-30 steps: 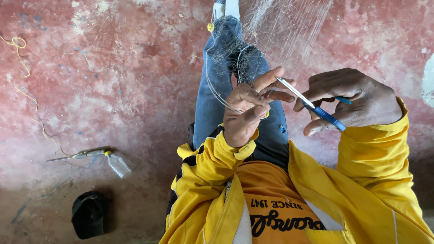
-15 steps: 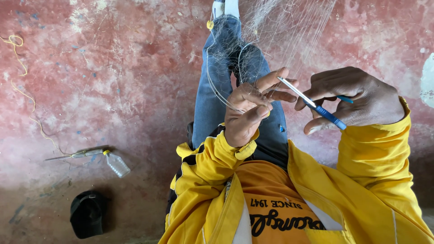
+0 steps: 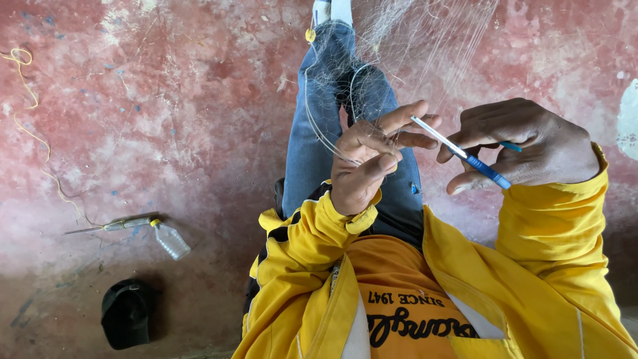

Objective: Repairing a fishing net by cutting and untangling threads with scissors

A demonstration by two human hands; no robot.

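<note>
Nearest of all, a yellow jacket point(image 3: 531, 279) is seen filling the lower part of the view, worn open over an orange shirt point(image 3: 399, 279); just beyond it the two hands are raised over the lap. A fine, pale fishing net point(image 3: 425, 46) is taken as the landmark, since it is draped over the legs and stretched away toward the feet, apparently so that the mesh is kept taut and readable. At the near edge of the net, the left hand point(image 3: 365, 163) is curled, with strands pinched between thumb and fingers; a loop of thicker line is gathered under it, seemingly to hold one mesh steady. To the right of that pinch, the right hand point(image 3: 531, 143) is closed around a slim white-and-blue netting needle point(image 3: 458, 151); its pale tip is pointed at the pinched strands and is held almost touching the left fingers, as is needed for threading. Under the net, blue jeans point(image 3: 319, 133) are stretched out along the floor, serving as a support. Well to the left of the net, on the worn red floor point(image 3: 166, 100), a small clear bottle point(image 3: 171, 239) and a thin tool point(image 3: 106, 227) are laid side by side within reach; nearer than these, a dark cap point(image 3: 127, 312) is set down; farther off, a loose yellow cord point(image 3: 26, 106) is trailed.
</note>
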